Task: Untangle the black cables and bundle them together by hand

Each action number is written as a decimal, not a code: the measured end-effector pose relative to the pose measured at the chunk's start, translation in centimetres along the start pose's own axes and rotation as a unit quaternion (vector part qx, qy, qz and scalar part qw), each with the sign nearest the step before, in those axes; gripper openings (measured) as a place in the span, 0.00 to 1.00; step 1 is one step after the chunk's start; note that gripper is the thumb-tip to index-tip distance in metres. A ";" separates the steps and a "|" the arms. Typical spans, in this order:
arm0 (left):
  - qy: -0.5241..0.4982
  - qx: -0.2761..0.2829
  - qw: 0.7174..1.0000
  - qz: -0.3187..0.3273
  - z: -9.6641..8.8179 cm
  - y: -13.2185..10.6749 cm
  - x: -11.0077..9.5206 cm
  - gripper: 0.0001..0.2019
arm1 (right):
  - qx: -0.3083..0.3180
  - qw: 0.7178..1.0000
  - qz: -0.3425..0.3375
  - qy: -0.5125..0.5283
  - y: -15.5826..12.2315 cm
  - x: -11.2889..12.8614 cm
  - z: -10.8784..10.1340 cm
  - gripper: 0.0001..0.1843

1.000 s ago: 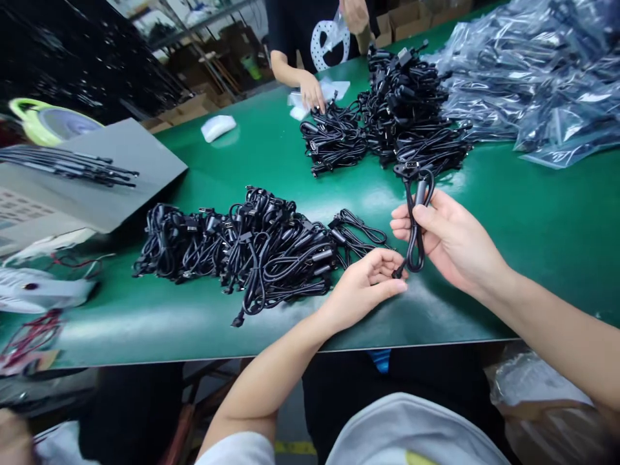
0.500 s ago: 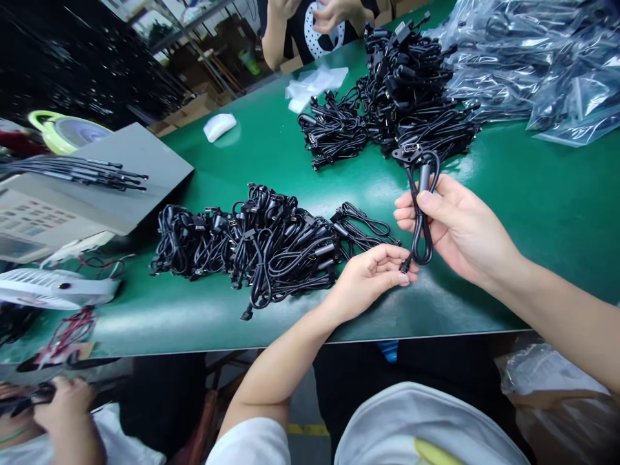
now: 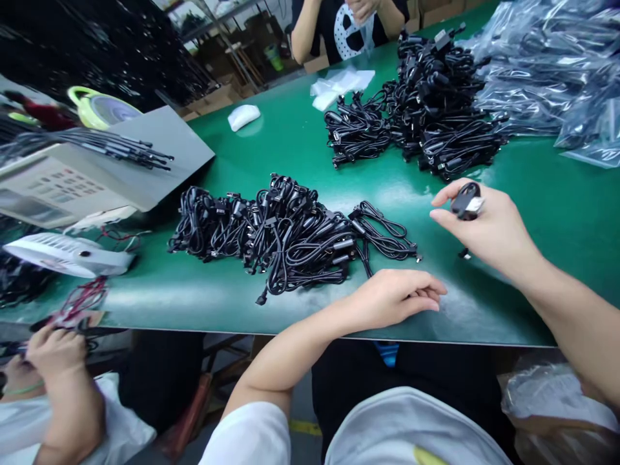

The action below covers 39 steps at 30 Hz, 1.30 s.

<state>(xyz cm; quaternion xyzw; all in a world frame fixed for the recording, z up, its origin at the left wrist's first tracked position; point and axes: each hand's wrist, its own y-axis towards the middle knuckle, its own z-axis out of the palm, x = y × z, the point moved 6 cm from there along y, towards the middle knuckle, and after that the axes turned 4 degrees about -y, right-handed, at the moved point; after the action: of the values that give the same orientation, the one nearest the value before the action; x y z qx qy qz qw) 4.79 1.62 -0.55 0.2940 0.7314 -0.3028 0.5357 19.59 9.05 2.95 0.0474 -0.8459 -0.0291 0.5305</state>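
Note:
My right hand (image 3: 494, 223) holds a coiled black cable (image 3: 466, 201) above the table, seen end-on. Its thumb and forefinger stick out to the left, and a small plug end hangs below the palm. Just over the table's front part, my left hand (image 3: 400, 298) is empty, with fingers loosely stretched to the right. Beyond it lie a few bundled black cables (image 3: 382, 232). They adjoin a larger heap of bundled black cables (image 3: 295, 239) on the left.
A tall pile of black cables (image 3: 426, 110) stands farther back, beside clear bags of cables (image 3: 542, 71). White plastic bags (image 3: 339, 87) lie near a co-worker's hands (image 3: 361, 10). A grey machine (image 3: 145, 161) and a white fan (image 3: 68, 254) are at left, near another person's hand (image 3: 58, 352).
My left hand has let go of the cable's plug end. My right hand has turned the coiled cable and carried it right, away from the left hand. The view has shifted slightly.

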 end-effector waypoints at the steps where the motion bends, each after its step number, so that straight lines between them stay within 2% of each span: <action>1: 0.016 0.005 1.000 -0.001 0.1 0.0 0.0 0.12 | -0.032 0.993 -0.046 -0.105 0.0 0.2 0.2 0.06; 2: 0.027 0.005 1.000 -0.005 0.1 0.0 0.0 0.12 | -0.044 0.977 -0.087 -0.191 0.1 0.4 1.0 0.09; 3: 0.033 0.003 0.999 -0.008 0.0 0.0 -0.1 0.12 | -0.030 0.958 -0.121 -0.257 0.1 0.5 2.2 0.14; 5: 0.035 0.001 0.999 -0.009 0.0 0.1 -0.1 0.11 | 0.041 0.927 -0.165 -0.334 0.2 0.3 5.1 0.23; 7: 0.023 0.001 1.000 -0.006 0.1 0.1 -0.2 0.11 | 0.107 0.907 -0.182 -0.363 0.3 -0.2 7.2 0.27; 9: -0.008 -0.011 1.000 -0.004 -0.1 0.1 -0.3 0.11 | 0.127 0.903 -0.178 -0.370 0.7 -0.6 7.7 0.28; 11: -0.059 -0.038 0.997 -0.016 -0.4 0.0 -0.2 0.10 | 0.111 0.911 -0.162 -0.364 1.2 -0.9 6.6 0.26; 13: -0.127 -0.084 0.988 -0.029 -1.0 -0.1 0.0 0.10 | 0.080 0.940 -0.120 -0.309 1.6 -1.1 4.4 0.21; 16: -0.236 -0.209 0.949 -0.001 -2.7 -0.3 -0.1 0.12 | 0.055 0.993 -0.028 -0.098 1.6 -1.3 1.4 0.15; 17: -0.264 -0.262 0.928 0.026 -3.5 -0.5 -0.3 0.13 | 0.066 0.998 -0.003 -0.017 1.3 -1.1 0.9 0.16; 19: -0.297 -0.353 0.884 0.078 -5.1 -1.2 -0.6 0.15 | 0.130 0.985 0.032 0.110 0.5 -0.4 1.1 0.17; 21: -0.306 -0.397 0.857 0.116 -6.1 -1.9 -0.9 0.17 | 0.215 0.959 0.053 0.175 -0.6 0.6 2.0 0.16; 23: -0.303 -0.410 0.850 0.132 -6.8 -2.3 -1.1 0.17 | 0.283 0.936 0.070 0.198 -1.6 1.3 2.9 0.14; 26: -0.292 -0.413 0.854 0.124 -7.3 -2.7 -1.1 0.16 | 0.329 0.912 0.115 0.218 -2.6 1.2 3.8 0.14; 28: -0.285 -0.407 0.861 0.110 -7.3 -2.7 -0.9 0.16 | 0.339 0.902 0.136 0.232 -3.0 0.8 4.2 0.15; 33: -0.307 -0.386 0.863 0.110 -7.3 -2.4 -1.0 0.15 | 0.347 0.891 0.139 0.258 -3.0 0.4 4.7 0.15; 39: -0.354 -0.321 0.870 0.117 -7.2 -2.0 -0.9 0.13 | 0.380 0.860 0.178 0.289 -3.7 0.3 5.3 0.17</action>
<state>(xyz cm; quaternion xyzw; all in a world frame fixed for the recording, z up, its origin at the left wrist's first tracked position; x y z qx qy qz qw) -0.82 5.70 2.37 0.0626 0.5095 -0.0701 0.8553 14.87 5.34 0.51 0.1007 -0.5940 0.4046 0.6880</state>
